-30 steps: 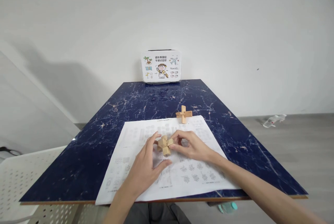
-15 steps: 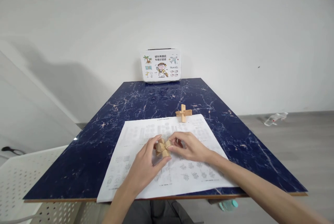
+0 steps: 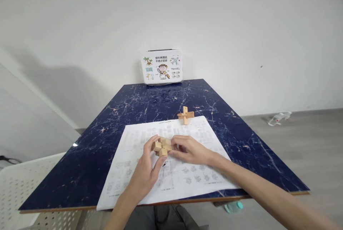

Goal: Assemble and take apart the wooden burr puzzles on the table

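The wooden puzzle (image 3: 162, 146) sits between the two hands, over the printed sheet (image 3: 206, 133); whether it touches the paper or is lifted just off it, I can't tell. It has just turned: its blocks show different faces from a second ago, and it lies a little farther toward the left hand (image 3: 146, 167). That hand's thumb, which was off the puzzle, now presses the near block, with its fingers around the left and far side, so the left hand grasps it. The right hand (image 3: 191, 150) has thumb and bent fingers at the puzzle's right end and seems to pinch it there, though its fingertips are partly hidden. I take this as a firmer hold on the left while the piece is rotated; the blocks look joined. Beyond the right hand, a wooden cross (image 3: 185, 115) stands at the sheet's far edge, in the same place as before.
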Motion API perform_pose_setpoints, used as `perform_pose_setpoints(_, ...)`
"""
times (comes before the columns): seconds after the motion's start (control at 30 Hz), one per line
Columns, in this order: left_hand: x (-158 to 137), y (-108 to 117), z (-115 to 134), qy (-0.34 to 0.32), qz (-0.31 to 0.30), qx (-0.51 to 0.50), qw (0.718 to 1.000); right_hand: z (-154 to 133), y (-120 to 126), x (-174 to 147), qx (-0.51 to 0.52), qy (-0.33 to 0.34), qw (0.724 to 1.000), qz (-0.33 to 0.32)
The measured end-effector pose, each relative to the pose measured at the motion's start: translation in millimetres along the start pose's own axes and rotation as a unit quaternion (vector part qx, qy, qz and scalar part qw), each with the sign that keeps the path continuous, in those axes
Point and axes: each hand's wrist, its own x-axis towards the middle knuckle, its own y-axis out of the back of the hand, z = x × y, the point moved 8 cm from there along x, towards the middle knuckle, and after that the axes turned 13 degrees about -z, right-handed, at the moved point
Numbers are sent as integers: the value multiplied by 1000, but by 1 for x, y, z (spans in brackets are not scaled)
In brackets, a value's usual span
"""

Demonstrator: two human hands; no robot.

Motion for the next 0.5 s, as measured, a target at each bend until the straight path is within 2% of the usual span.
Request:
perform_pose_setpoints(0.23, 3, 3, -2, 61, 3, 6, 998, -2, 5, -4, -66, 17, 997, 20)
perform_pose_setpoints(0.37, 5, 2, 2, 60, -23, -1, 998, -3, 3, -4, -107, 25, 994, 16)
perform_pose_setpoints(0.5, 6, 3, 3, 58, -19, 7, 998, -2, 2, -5, -132, 29, 991, 16)
